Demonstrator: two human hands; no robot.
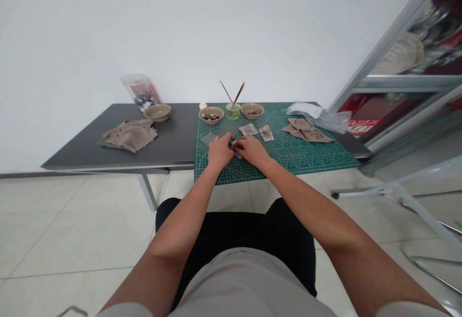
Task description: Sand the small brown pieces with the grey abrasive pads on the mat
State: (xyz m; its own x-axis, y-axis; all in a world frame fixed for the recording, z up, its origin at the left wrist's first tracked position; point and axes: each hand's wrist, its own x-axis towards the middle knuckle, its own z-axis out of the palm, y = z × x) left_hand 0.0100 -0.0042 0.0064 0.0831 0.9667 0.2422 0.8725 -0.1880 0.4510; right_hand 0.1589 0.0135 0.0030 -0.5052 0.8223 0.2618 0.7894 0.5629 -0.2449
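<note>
Where the green cutting mat (306, 156) covers the right half of the dark grey table (108, 148), both hands meet near its front edge; the left hand (220, 151) and the right hand (252, 149) lie knuckles up with fingers curled inward, pinching a small grey piece (235, 143) between them, low over the mat; the fingertips themselves are hidden. A flat grey sheet (208, 139) lies on the mat just beyond the left hand, partly under it; two small mottled patches (248, 129) (266, 133) lie side by side just beyond the right hand.

Along the far edge of the mat stand a tan bowl (211, 115) with dark bits, a glass of greenish liquid (233, 111) holding two thin sticks, and a second tan bowl (252, 110); a small white cap (203, 106) sits beside the first bowl. To the right, a crumpled beige cloth (306, 129) lies on the mat, with a clear plastic bag (317, 115) behind it. On the bare table to the left lie another beige cloth (130, 134), a third bowl (157, 112), and a clear jar (140, 91) leaning at the wall.

A plain white wall (231, 28) backs the table; pale floor tiles (54, 221) run beneath it; a metal-framed glass panel (397, 83) slants at the right, and light metal legs (415, 206) cross the floor below it.
</note>
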